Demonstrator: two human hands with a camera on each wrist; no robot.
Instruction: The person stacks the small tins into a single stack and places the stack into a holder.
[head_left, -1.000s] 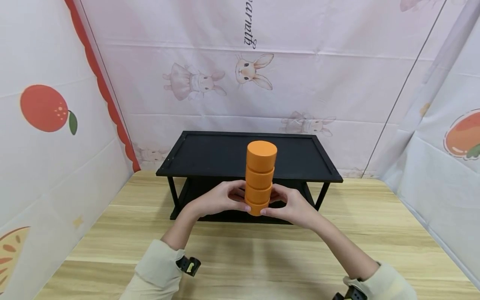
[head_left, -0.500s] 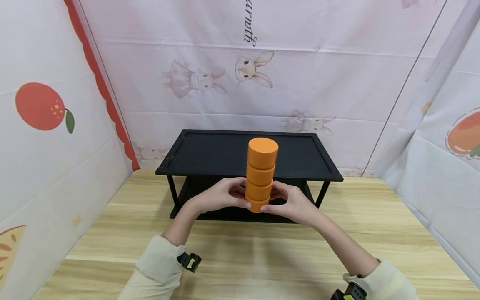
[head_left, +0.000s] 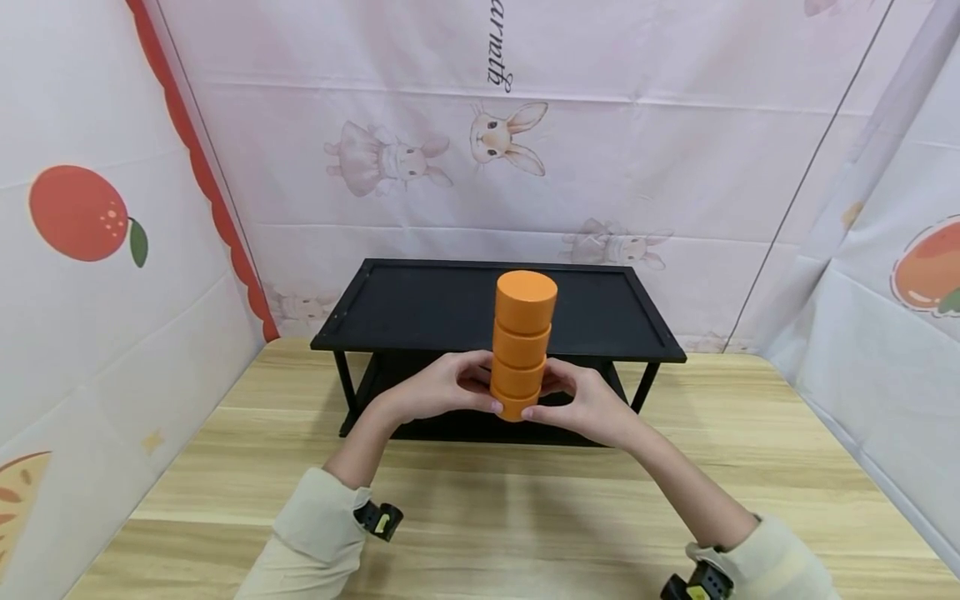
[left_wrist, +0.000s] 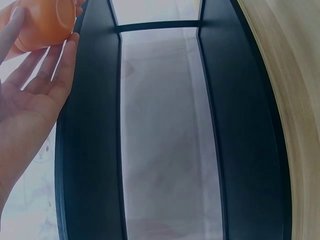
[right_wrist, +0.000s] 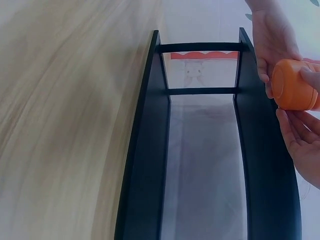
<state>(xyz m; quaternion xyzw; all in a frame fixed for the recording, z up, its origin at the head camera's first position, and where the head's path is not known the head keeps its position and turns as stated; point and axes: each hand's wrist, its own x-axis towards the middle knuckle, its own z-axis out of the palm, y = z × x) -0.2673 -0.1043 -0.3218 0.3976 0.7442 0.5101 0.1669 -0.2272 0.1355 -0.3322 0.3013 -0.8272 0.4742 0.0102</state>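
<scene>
Both hands hold an orange stepped cylinder (head_left: 521,346) upright in front of the black rack. It has several ring-like sections, the widest at the flat top and the narrowest at the bottom. My left hand (head_left: 442,387) grips its lower part from the left, thumb at the front and fingers going behind. From the other side my right hand (head_left: 588,404) grips the same lower part in a like way. In the left wrist view the cylinder's rounded bottom (left_wrist: 50,22) shows above the left fingers. The right wrist view shows both hands around the cylinder (right_wrist: 292,85). Fingertips behind it are hidden in the head view.
A black two-tier rack (head_left: 427,308) stands at the back of the wooden table (head_left: 480,517), its upper shelf below the cylinder's top in view. Printed cloth walls (head_left: 480,200) enclose the back and both sides. Each wrist wears a black strap (head_left: 378,521).
Both hands and the orange cylinder have risen slightly. The grip looks the same, and the head view has shifted a little.
</scene>
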